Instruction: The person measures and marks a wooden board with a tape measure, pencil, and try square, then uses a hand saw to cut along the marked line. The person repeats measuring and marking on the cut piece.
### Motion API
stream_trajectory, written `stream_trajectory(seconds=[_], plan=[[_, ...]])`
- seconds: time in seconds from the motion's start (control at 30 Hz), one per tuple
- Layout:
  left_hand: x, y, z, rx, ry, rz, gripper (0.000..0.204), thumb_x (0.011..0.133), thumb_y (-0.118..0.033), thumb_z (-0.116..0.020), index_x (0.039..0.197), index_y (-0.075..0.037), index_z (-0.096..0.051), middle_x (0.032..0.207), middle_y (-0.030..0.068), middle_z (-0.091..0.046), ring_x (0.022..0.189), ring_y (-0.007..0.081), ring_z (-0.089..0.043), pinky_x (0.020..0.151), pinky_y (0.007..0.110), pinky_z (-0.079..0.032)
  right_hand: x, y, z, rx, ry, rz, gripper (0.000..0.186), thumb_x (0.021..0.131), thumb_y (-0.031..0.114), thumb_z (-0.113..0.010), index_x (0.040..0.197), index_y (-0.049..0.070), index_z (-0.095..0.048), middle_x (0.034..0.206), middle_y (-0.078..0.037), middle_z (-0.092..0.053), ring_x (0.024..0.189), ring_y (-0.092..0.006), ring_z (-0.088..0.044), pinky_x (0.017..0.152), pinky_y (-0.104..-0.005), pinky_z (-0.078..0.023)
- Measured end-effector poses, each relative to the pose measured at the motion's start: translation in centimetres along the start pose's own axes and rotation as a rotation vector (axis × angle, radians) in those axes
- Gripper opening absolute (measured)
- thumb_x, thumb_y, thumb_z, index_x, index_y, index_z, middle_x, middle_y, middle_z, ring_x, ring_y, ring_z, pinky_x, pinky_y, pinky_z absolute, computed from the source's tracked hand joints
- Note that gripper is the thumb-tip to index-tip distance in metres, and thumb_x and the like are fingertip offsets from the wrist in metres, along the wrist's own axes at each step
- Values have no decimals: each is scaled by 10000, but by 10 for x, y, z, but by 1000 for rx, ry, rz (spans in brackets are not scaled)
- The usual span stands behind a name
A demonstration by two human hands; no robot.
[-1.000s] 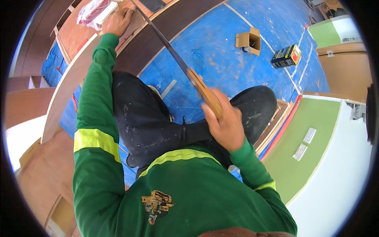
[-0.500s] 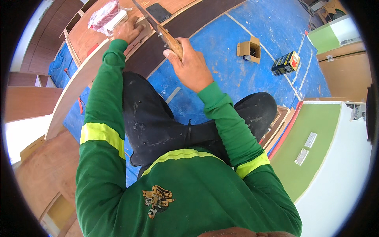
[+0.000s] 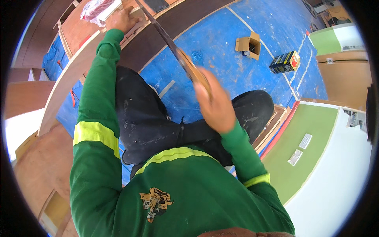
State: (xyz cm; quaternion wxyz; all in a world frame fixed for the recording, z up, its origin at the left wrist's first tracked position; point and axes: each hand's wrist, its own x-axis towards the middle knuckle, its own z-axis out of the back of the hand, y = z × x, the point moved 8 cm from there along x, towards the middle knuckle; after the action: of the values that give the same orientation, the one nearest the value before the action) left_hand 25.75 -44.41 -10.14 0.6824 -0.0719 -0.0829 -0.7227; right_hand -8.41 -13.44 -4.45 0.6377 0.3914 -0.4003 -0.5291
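Workshop floor and surroundings beyond the sawing

A blue floor covering (image 3: pixel 221 47) with pale straight lines spreads across the middle, and an open cardboard box (image 3: pixel 248 44) sits on it, with a yellow-and-black carton (image 3: pixel 285 62) lying near it to the right. A narrow pale offcut strip (image 3: pixel 167 88) rests on the blue beside the dark trouser leg. At the upper left, a pink-and-clear plastic bag (image 3: pixel 94 8) lies on a brown plywood sheet (image 3: pixel 81 27). To the right stands a green-faced panel (image 3: pixel 304 154) with a white edge, bearing two small grey rectangular plates (image 3: pixel 300 148). Brown cabinet panels (image 3: pixel 35 173) fill the lower left.
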Motion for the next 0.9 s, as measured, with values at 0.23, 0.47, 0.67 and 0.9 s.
stream_trajectory(seconds=[0.23, 0.47, 0.67, 0.9], plan=[[3, 17, -9, -11, 41, 43, 834, 926, -747, -811, 1549, -200, -725, 1278, 177, -847, 1231, 410, -797, 1034, 583, -618, -32, 14, 29, -111, 58, -4, 472, 1141, 201, -693, 1583, 56, -609, 1263, -257, -798, 1083, -467, -824, 893, -465, -645], [11, 16, -15, 34, -70, -10, 835, 917, -767, -813, 1556, -238, -722, 1320, 157, -840, 1264, 377, -792, 1042, 562, -627, 152, 13, -60, 5, -54, 186, 338, 1160, 316, -659, 1365, 48, -669, 1022, -312, -767, 992, -557, -746, 787, -597, -587], [4, 18, -23, 49, -18, 1, 797, 929, -755, -810, 1540, -249, -727, 1282, 140, -856, 1212, 377, -813, 1013, 560, -636, 49, 4, -24, 8, -45, 111, 413, 1142, 250, -694, 1501, 53, -636, 1127, -303, -794, 1081, -534, -778, 863, -535, -635], [-4, 19, -12, 43, -20, 19, 743, 957, -711, -802, 1528, -241, -732, 1250, 160, -860, 1167, 401, -821, 970, 574, -639, -26, 22, 25, -93, 75, 23, 495, 1137, 203, -696, 1600, 60, -593, 1209, -275, -816, 1123, -461, -828, 920, -473, -652]])
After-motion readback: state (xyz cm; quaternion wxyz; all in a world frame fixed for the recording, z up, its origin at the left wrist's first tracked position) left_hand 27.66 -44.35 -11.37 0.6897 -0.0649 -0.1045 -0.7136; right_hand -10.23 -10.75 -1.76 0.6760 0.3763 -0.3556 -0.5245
